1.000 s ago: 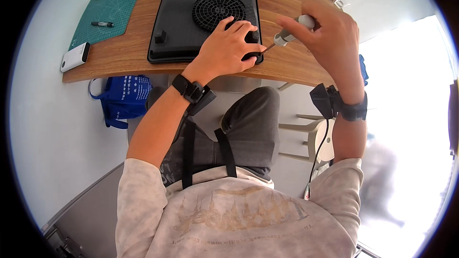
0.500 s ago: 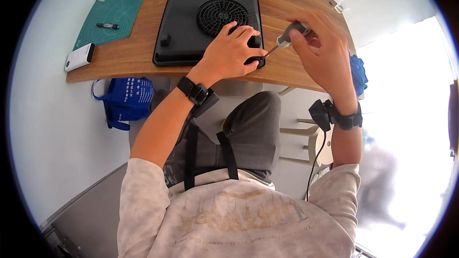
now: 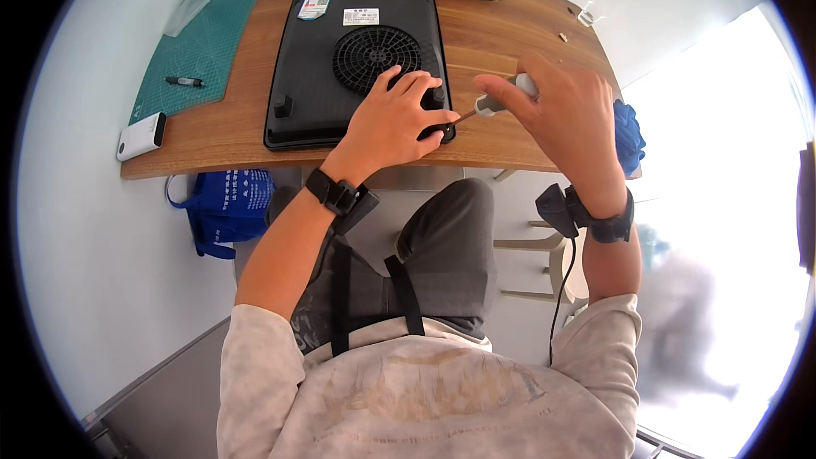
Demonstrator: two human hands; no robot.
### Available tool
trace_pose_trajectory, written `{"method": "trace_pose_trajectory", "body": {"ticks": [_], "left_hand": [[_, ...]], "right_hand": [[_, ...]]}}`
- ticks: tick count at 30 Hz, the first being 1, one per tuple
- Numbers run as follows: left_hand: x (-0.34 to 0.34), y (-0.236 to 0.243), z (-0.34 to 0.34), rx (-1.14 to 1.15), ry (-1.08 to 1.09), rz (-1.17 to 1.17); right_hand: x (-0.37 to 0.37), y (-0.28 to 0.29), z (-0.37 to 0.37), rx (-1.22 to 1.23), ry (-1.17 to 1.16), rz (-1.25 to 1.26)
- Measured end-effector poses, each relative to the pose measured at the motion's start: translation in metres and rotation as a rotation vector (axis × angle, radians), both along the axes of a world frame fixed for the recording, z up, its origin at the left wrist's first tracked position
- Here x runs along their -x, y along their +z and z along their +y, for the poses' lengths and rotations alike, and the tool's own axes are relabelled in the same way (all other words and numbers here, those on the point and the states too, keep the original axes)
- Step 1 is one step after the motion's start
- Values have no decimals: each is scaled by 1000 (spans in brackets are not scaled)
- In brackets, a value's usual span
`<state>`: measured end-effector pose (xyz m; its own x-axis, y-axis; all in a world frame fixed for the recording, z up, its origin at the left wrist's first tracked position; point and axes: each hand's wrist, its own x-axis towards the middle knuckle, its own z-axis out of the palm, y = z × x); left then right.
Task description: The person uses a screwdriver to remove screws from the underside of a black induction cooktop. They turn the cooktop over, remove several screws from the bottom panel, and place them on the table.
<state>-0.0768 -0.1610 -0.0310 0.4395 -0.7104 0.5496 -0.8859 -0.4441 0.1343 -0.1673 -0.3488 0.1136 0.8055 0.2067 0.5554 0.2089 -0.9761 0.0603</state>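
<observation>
I splay my left hand [image 3: 387, 123] on the appliance [image 3: 304, 68] at twelve o'clock, right hand [image 3: 571, 100] clamped on the screwdriver [image 3: 484, 106], apparently screwing at the four-o'clock corner, the next twist wanting firm pressure.

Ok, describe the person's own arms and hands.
Both the left hand and the right hand are gloveless. Short, loose beige sleeves with a faint mottled pattern leave the forearms bare. Each wears a black wrist strap with a dark, boxy device; a thin black cable runs from the right one.
</observation>
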Motion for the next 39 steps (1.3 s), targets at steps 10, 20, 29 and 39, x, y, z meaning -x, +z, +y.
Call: {"method": "trace_pose_trajectory", "body": {"ticks": [10,20,29,39], "left_hand": [[0,3,-1,4,-2,0],[1,4,-1,3,-10,-2],[1,4,-1,-13,-4,-2],[2,4,-1,-16,-2,6]], "right_hand": [[-3,3,8,-236,177,83],[11,8,-13,-598,224,347],[10,-1,-21,-575,239,254],[15,-2,-18,-567,223,245]]}}
